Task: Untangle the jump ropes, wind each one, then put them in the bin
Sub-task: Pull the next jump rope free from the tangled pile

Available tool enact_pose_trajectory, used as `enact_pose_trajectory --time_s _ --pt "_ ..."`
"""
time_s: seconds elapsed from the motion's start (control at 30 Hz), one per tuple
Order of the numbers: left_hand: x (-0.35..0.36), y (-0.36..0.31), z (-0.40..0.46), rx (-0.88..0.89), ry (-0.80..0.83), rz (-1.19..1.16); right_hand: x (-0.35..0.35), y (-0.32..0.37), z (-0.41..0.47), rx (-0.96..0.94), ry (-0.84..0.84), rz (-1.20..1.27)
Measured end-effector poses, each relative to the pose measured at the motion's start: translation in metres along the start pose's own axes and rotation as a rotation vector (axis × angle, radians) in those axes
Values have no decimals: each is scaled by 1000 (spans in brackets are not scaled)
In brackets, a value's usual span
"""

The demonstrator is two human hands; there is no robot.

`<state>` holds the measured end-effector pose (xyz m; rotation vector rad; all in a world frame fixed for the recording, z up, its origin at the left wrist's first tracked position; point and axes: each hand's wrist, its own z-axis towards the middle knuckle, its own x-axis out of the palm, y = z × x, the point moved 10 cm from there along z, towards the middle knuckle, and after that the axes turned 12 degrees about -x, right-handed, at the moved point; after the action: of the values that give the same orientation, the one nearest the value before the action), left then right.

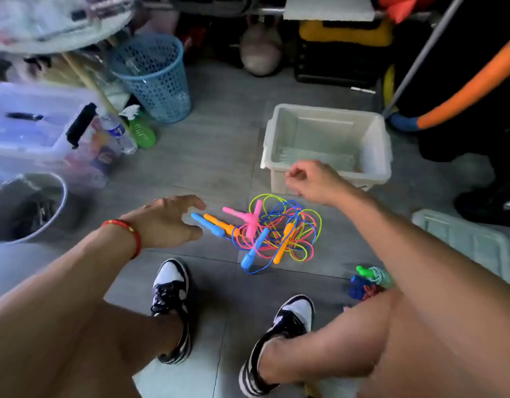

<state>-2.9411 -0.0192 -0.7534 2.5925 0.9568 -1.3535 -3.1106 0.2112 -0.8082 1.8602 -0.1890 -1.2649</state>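
**Ropes still knotted, both hands empty**

The jump ropes lie in one tangled heap on the floor, just in front of the bin, which sits beyond them and looks empty. Blue, orange and pink handles stick out of the heap at all angles; the thin cords in blue, pink and yellow-green loop through one another.

The left hand hovers just beside the blue handle at the heap's left edge, fingers spread and slightly curved, holding nothing. The right hand hangs above the near rim of the bin, fingers loosely curled, also holding nothing that I can see.

No rope looks separated or wound yet, so the task seems to be at its start.

What could go wrong from here:

- Pulling one handle hard would likely tighten the crossed loops into real knots, since the cords thread through each other.
- Lifting the whole heap by one handle could drag the other ropes along and scatter them towards the shoes.
- Two handles share each colour, so pairing a handle with the wrong cord is an easy mistake.
- A second small bundle lies by the right knee; its makeup is too blurred to tell, and it could be overlooked.
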Motion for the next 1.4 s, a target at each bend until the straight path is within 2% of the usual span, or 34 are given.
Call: enact_pose_trajectory --time_s 0.1,0.2,0.27,0.37,0.43,0.6,0.77,0.83,0.9,1.07,1.1,1.17,1.23,1.3,1.4 --pt "1 15 21 0 6 52 109 -52 4 161 289 -207" --pt "3 25 35 -19 -44 152 185 -116 -23 402 365 -233" --pt "5 28 42 -46 -42 193 220 -152 -43 559 279 -157" --pt "3 19 46 -2 -89 196 237 -177 -71 795 -39 42" --pt "1 10 46 41 -127 213 250 -187 -80 882 -157 126" --pt "0 8 46 70 -92 256 290 -229 -84 947 -313 393" --pt "1 2 47 82 -33 235 248 -158 -93 966 -456 655" --pt "4 -4 45 90 22 211 227 -137 -98 901 -522 711" --pt "7 -17 43 127 66 110 202 -99 -95 733 -533 742" --pt "11 -47 45 128 37 -47 150 40 -77 179 -363 698" --pt "10 -48 45 96 27 -121 144 64 -80 95 -335 664" --pt "11 -50 42 71 76 -427 134 106 -90 -60 -277 562" --pt "7 -59 28 150 94 -639 127 126 -102 -138 -197 458" --pt "5 -66 11 287 81 -589 109 131 -111 -155 -193 357" --pt "-10 -55 -11 427 -66 -388 61 95 -107 -64 -480 422"
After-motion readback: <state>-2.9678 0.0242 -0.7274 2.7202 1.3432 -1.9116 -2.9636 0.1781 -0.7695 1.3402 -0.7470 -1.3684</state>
